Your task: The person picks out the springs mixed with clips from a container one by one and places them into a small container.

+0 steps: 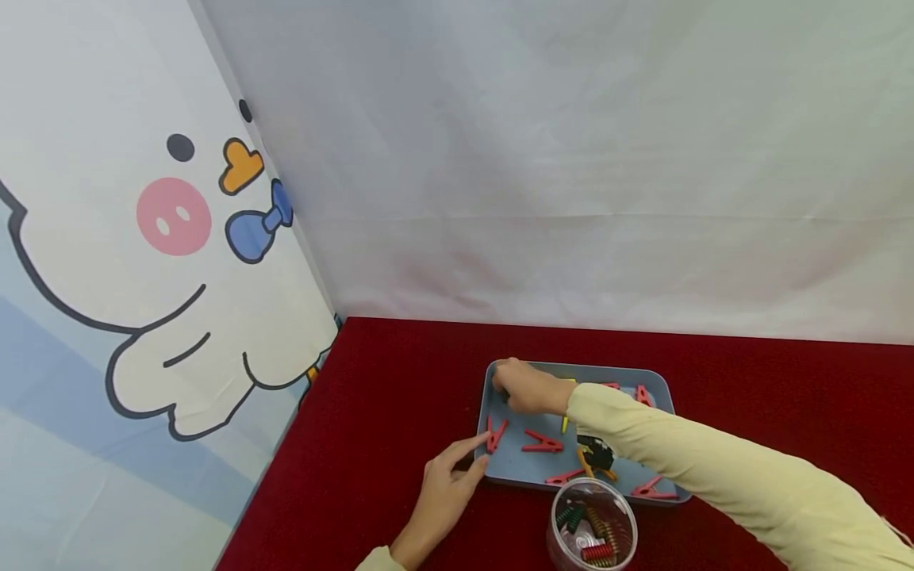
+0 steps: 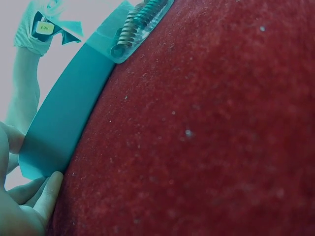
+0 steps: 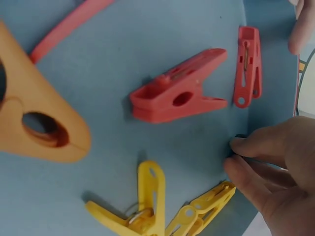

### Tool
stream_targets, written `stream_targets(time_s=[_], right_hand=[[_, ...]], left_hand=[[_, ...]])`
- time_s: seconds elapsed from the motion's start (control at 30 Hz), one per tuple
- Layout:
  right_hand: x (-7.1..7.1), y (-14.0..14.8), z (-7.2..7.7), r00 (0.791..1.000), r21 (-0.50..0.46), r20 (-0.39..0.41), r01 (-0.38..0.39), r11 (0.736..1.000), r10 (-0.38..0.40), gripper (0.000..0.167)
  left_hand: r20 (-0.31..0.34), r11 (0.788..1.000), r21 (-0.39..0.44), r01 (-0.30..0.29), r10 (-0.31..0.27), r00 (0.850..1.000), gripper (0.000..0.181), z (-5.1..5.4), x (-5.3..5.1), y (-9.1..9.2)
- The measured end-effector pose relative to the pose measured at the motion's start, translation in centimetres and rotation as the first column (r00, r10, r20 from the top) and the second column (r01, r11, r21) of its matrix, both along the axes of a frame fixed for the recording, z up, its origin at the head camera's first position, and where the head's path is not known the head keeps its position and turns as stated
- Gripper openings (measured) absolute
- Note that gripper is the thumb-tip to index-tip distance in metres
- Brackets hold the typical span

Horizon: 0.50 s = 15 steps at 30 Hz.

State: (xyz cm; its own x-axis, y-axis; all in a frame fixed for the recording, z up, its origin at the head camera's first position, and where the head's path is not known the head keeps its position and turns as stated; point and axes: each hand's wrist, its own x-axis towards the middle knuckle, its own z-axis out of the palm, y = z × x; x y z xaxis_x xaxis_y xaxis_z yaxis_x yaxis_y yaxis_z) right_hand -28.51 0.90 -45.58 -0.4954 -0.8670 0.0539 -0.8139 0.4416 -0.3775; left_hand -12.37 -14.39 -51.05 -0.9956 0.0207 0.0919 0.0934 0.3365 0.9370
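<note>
My right hand (image 1: 530, 387) reaches into the far left corner of a blue-grey tray (image 1: 520, 469). Its thumb and finger pinch a small dark thing (image 3: 240, 135), mostly hidden by the fingertips. At the tray's near left corner, my left hand (image 1: 444, 490) grips the wall, with fingertips at the rim and against the outer side. Red plastic clothespins (image 3: 179, 88) lie spread over the tray floor. Yellow clothespins (image 3: 150, 201) lie close to my right hand in the right wrist view, and a larger orange clip (image 3: 42, 118) is farther off.
A clear round tub (image 1: 555, 527) holding several coiled springs (image 1: 597, 552) stands just in front of the tray. My right forearm crosses over the tray's right half. Red cloth (image 1: 400, 396) covers the table, and a white curtain (image 1: 571, 159) hangs behind.
</note>
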Motion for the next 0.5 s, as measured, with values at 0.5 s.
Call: stream_targets(time_s=[0.5], right_hand=[[-0.3, 0.7, -0.1, 0.996, -0.113, 0.051, -0.065, 0.991, 0.072, 0.040]], left_hand=[[0.022, 0.999, 0.044, 0.001, -0.002, 1.000, 0.034, 2.0, 0.6, 0.5]])
